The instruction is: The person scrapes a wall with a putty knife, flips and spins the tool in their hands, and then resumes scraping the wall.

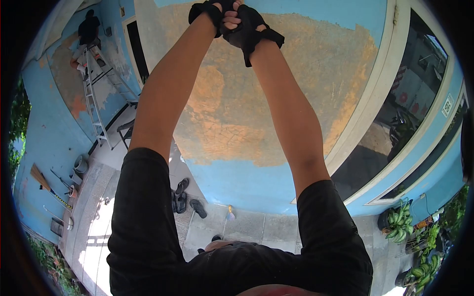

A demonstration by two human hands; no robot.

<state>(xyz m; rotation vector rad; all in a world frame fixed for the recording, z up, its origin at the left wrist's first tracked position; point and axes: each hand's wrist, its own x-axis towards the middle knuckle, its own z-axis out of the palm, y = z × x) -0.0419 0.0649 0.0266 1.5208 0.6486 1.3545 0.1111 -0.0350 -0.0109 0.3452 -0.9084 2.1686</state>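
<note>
Bare patch [276,89]: straight ahead of us, edged by blue paint [237,183].
Our left hand [216,10]: gloved, against the other before the patch's upper part; cut off by the view, so we cannot tell if it grasps anything.
Our right hand [243,28]: gloved, fingers curled; we cannot tell what, if anything, they clutch.
Ladder [91,98]: left of the patch, a person [90,29] at its top.
Sandals [182,202]: below the patch.

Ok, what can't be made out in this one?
Head view:
Left hand: partly cut off by the top edge.
Anything gripped there or in the right hand: hidden by the hands and that edge.
Person on the ladder: too small to tell what their hands do.
</note>
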